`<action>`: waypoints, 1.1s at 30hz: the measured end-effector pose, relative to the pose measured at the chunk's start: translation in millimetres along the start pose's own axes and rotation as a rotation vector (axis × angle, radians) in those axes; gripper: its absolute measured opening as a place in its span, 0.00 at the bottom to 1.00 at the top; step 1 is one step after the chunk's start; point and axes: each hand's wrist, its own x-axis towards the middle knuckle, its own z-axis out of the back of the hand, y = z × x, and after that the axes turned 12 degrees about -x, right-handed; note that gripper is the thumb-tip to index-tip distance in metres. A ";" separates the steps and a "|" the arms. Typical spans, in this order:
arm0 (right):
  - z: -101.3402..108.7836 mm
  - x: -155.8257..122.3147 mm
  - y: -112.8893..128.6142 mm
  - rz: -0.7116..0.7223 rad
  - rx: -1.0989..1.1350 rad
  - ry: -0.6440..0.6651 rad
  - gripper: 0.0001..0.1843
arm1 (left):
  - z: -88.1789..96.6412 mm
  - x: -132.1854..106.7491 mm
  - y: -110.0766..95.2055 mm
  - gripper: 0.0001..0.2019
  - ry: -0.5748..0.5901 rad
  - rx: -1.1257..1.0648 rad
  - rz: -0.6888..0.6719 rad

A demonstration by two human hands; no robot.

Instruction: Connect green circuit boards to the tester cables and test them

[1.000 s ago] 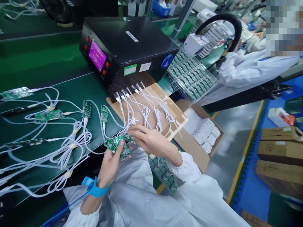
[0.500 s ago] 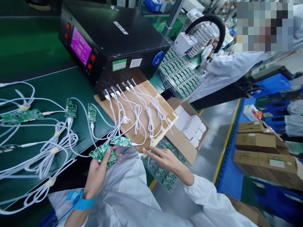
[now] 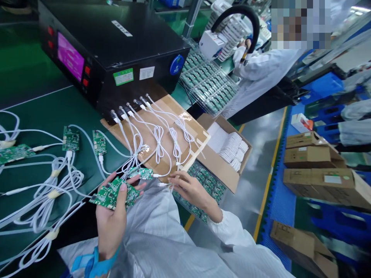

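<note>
My left hand (image 3: 111,224) is closed on a green circuit board (image 3: 111,193), thumb on top and fingers beneath. A smaller circuit board (image 3: 142,173) lies just beyond those fingertips, with a white plug in its right end; whether the fingers touch it I cannot tell. My right hand (image 3: 191,189) pinches a white cable whose loose plug (image 3: 162,185) points left toward the held board. Two more boards, a cabled board (image 3: 99,143) and another cabled board (image 3: 71,139), rest on the green mat (image 3: 43,104).
A black tester (image 3: 116,42) with a lit purple screen feeds white cables (image 3: 159,143) over a cardboard sheet (image 3: 165,112). At the right are an open carton (image 3: 213,135) of white pieces and a board tray (image 3: 210,181). A co-worker (image 3: 261,73) stands beyond, near stacked board trays (image 3: 208,81).
My right hand has curled from spread fingers into a pinch on a cable, and its plug now shows. My left hand holds the board flatter. The whole view has shifted.
</note>
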 end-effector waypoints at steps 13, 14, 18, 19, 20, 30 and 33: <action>-6.0 2.9 11.6 -0.213 0.358 -0.237 0.12 | -38.8 0.1 -5.9 0.39 0.324 -0.005 0.115; -6.2 5.6 14.5 -0.257 0.412 -0.294 0.10 | -41.7 2.0 -5.4 0.40 0.335 -0.004 0.105; -6.2 16.9 25.7 -0.352 0.514 -0.422 0.07 | -51.7 8.4 -2.8 0.40 0.347 -0.026 0.082; -6.1 19.3 27.7 -0.353 0.519 -0.432 0.07 | -53.0 9.1 -2.0 0.40 0.351 -0.033 0.085; -6.0 21.3 29.3 -0.354 0.519 -0.433 0.08 | -53.7 9.5 -1.2 0.40 0.354 -0.040 0.087; -6.7 27.0 33.6 -0.392 0.511 -0.466 0.09 | -50.6 11.2 1.2 0.39 0.356 -0.064 0.052; -6.2 29.1 34.8 -0.388 0.493 -0.452 0.09 | -50.2 9.7 0.5 0.38 0.353 -0.066 0.060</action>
